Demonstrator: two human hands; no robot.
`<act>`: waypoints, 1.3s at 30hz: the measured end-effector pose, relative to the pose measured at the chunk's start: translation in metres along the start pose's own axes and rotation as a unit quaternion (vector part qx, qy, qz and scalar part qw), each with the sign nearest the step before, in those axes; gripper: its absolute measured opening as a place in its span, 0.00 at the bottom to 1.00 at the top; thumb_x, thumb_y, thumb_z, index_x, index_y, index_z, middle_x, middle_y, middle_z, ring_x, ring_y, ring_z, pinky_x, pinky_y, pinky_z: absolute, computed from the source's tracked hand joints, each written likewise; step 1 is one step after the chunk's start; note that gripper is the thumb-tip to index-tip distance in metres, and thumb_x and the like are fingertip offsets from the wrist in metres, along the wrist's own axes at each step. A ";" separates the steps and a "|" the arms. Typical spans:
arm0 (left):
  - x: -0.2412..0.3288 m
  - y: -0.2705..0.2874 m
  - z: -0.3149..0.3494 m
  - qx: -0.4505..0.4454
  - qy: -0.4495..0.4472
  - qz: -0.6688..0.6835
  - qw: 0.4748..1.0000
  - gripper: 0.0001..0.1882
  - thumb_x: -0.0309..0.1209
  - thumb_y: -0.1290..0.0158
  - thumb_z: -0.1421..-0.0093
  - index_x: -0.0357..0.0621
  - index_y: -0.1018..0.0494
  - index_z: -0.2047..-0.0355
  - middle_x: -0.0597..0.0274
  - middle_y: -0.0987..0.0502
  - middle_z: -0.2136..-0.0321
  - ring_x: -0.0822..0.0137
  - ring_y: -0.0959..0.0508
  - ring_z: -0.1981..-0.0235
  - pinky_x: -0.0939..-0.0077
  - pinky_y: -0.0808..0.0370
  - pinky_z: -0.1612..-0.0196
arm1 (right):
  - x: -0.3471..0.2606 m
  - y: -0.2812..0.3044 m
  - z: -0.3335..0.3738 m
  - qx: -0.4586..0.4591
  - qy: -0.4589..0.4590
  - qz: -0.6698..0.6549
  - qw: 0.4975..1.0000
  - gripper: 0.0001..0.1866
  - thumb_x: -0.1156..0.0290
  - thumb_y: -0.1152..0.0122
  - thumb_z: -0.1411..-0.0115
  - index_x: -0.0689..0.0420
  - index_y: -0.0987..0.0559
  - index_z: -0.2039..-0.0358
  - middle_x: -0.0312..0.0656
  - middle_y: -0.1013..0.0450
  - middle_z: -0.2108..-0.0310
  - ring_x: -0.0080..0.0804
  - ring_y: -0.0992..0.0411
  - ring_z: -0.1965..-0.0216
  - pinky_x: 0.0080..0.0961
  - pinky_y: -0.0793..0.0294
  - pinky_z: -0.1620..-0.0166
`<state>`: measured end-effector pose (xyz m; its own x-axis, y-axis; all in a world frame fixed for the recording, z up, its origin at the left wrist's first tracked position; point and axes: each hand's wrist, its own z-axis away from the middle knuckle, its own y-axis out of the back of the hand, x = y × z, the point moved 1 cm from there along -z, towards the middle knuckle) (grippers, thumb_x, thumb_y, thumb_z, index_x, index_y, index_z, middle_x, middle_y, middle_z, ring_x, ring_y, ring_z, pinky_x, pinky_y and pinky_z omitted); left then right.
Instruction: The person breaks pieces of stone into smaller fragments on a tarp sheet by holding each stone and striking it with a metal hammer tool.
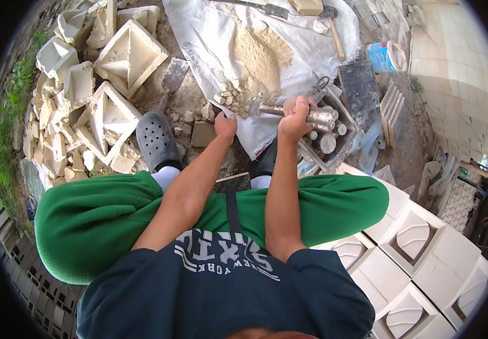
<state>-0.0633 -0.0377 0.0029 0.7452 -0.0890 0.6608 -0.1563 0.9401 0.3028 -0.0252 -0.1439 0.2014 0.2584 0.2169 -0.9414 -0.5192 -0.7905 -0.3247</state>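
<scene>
My right hand [295, 120] is wrapped round a dusty metal tool [268, 108] with a rod and a round flat end pointing left. Its thicker part is on the right, by an open metal box [339, 149] that has several metal cylinders [327, 143] in it. My left hand [225, 126] is closed beside the near edge of a white sheet [255, 133]; what its fingers hold, if anything, is hidden. Close to it are small pale stone chips [230, 97] and a flat brownish block [203, 134]. A heap of tan powder [261, 53] lies on the sheet.
Broken pale moulded blocks [131, 59] are piled at the left. A trowel [173, 79] lies near my grey clog [156, 138]. At the right are a dark board [359, 90], a blue-and-white bucket [386, 56] and rows of cream blocks [411, 237]. A hammer [334, 34] rests at the far side.
</scene>
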 end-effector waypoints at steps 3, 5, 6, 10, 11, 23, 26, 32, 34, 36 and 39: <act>-0.001 -0.003 0.007 -0.010 0.037 0.002 0.999 0.16 0.32 0.46 0.49 0.39 0.27 0.60 0.48 0.24 0.63 0.51 0.24 0.60 0.62 0.30 0.57 | -0.003 -0.003 -0.011 -0.012 -0.011 -0.007 1.000 0.10 0.75 0.52 0.49 0.55 0.40 0.85 0.30 0.47 0.90 0.17 0.49 0.89 0.17 0.51 0.86; -0.002 -0.003 0.009 -0.014 0.025 -0.014 0.999 0.15 0.31 0.47 0.49 0.39 0.26 0.61 0.47 0.24 0.63 0.51 0.24 0.60 0.62 0.30 0.57 | -0.015 0.003 -0.010 -0.006 0.007 -0.028 1.000 0.10 0.76 0.53 0.49 0.54 0.40 0.84 0.29 0.48 0.90 0.17 0.51 0.90 0.17 0.50 0.85; -0.006 -0.001 0.013 -0.017 0.019 -0.033 0.999 0.14 0.31 0.47 0.49 0.39 0.26 0.62 0.47 0.24 0.63 0.50 0.24 0.60 0.62 0.30 0.57 | -0.031 0.001 -0.004 0.008 0.016 -0.046 0.999 0.10 0.76 0.54 0.49 0.54 0.41 0.84 0.30 0.48 0.91 0.17 0.51 0.90 0.17 0.49 0.85; 0.004 -0.006 0.017 -0.019 0.005 -0.039 0.999 0.13 0.30 0.49 0.49 0.38 0.25 0.63 0.46 0.23 0.64 0.50 0.24 0.60 0.62 0.29 0.57 | -0.033 0.006 0.003 -0.051 0.049 -0.064 0.995 0.10 0.75 0.55 0.48 0.55 0.41 0.84 0.31 0.47 0.91 0.18 0.51 0.89 0.17 0.49 0.84; 0.003 -0.008 0.017 -0.020 0.009 -0.027 0.999 0.13 0.30 0.49 0.49 0.38 0.25 0.63 0.46 0.23 0.65 0.50 0.24 0.61 0.62 0.29 0.57 | -0.015 0.001 0.007 -0.005 0.031 -0.012 0.999 0.12 0.75 0.55 0.48 0.53 0.44 0.85 0.30 0.49 0.91 0.18 0.52 0.90 0.19 0.49 0.84; 0.005 -0.001 0.019 -0.036 -0.002 -0.025 0.999 0.13 0.30 0.50 0.48 0.36 0.25 0.63 0.48 0.23 0.65 0.54 0.23 0.62 0.64 0.29 0.60 | -0.041 -0.001 0.001 0.005 0.027 -0.047 0.999 0.12 0.77 0.56 0.47 0.54 0.42 0.85 0.29 0.47 0.90 0.18 0.50 0.89 0.16 0.50 0.85; 0.000 0.001 0.024 -0.050 0.007 -0.022 0.998 0.14 0.30 0.50 0.47 0.34 0.26 0.63 0.48 0.23 0.65 0.55 0.23 0.62 0.65 0.30 0.60 | 0.002 -0.001 0.007 -0.017 -0.003 0.023 1.000 0.12 0.76 0.53 0.48 0.52 0.43 0.84 0.28 0.48 0.90 0.17 0.51 0.89 0.17 0.50 0.85; 0.004 0.000 0.024 -0.026 0.038 -0.036 0.998 0.14 0.29 0.50 0.49 0.39 0.25 0.62 0.48 0.23 0.64 0.53 0.23 0.61 0.64 0.29 0.58 | -0.038 -0.006 -0.001 -0.030 0.021 -0.028 0.999 0.12 0.76 0.53 0.48 0.55 0.41 0.85 0.30 0.46 0.90 0.17 0.50 0.90 0.18 0.52 0.86; 0.003 0.001 0.024 -0.012 0.019 -0.037 0.999 0.14 0.29 0.50 0.49 0.39 0.25 0.62 0.47 0.23 0.65 0.52 0.23 0.61 0.63 0.29 0.58 | -0.060 -0.008 -0.004 -0.050 0.049 -0.054 0.996 0.12 0.75 0.53 0.48 0.54 0.41 0.85 0.30 0.46 0.90 0.17 0.49 0.90 0.16 0.51 0.85; 0.010 0.002 0.028 -0.014 0.012 -0.047 0.999 0.14 0.30 0.50 0.49 0.39 0.25 0.63 0.47 0.23 0.65 0.52 0.23 0.61 0.63 0.29 0.58 | -0.056 -0.008 -0.003 -0.007 0.032 -0.043 0.999 0.12 0.75 0.52 0.48 0.54 0.41 0.85 0.30 0.46 0.90 0.17 0.49 0.89 0.16 0.50 0.85; 0.012 0.000 0.029 -0.010 -0.005 -0.069 0.998 0.13 0.31 0.49 0.49 0.38 0.25 0.64 0.46 0.23 0.66 0.51 0.23 0.62 0.62 0.29 0.58 | -0.008 -0.005 -0.002 0.013 0.001 0.019 1.000 0.13 0.76 0.53 0.49 0.53 0.43 0.85 0.29 0.47 0.90 0.17 0.50 0.89 0.17 0.50 0.84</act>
<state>-0.0727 -0.0486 0.0306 0.7526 -0.2217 0.6200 -0.0389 0.9250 0.3780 -0.0234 -0.1432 0.2106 0.2397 0.1864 -0.9528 -0.5502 -0.7825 -0.2915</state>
